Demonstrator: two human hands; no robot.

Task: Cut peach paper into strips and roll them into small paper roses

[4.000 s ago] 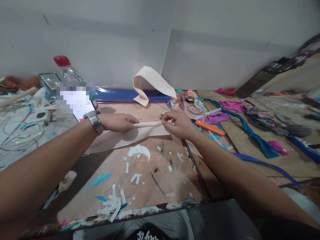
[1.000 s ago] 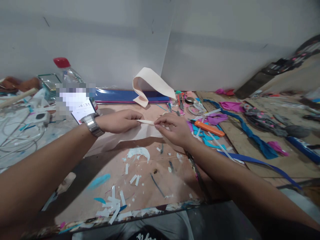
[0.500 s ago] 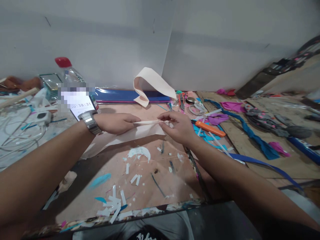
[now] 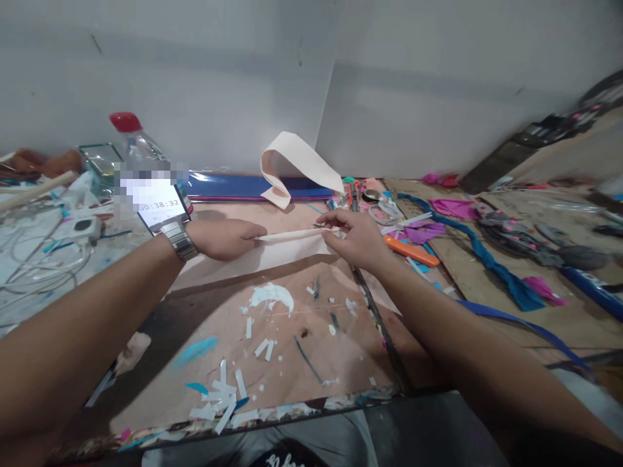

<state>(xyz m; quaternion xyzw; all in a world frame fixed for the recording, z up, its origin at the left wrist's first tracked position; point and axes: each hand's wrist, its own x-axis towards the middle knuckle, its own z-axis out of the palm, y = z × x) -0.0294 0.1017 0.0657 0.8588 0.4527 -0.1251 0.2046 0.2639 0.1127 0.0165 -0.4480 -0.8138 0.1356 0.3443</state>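
A long pale cream strip (image 4: pixel 287 255), looking like paper, is stretched across the tabletop between my hands, its upper edge folded over. My left hand (image 4: pixel 224 239) is closed on the strip's left part, thumb on the folded edge. At the other side, my right hand (image 4: pixel 357 241) pinches that edge between thumb and fingers. Part of the strip shows below my right wrist. Behind my hands, another cream strip (image 4: pixel 304 155) stands in a folded loop against the wall.
Paper scraps (image 4: pixel 221 395) litter the near tabletop (image 4: pixel 272 383). To the right lie an orange cutter (image 4: pixel 411 251), a twisted blue strip (image 4: pixel 479 250) and pink pieces. A phone (image 4: pixel 163 201) leans by a red-capped bottle (image 4: pixel 139 139); white cables (image 4: pixel 39 259) lie at left.
My right hand has moved slightly right along the folded edge, and the strip now shows under my right wrist. My left hand has shifted slightly left.
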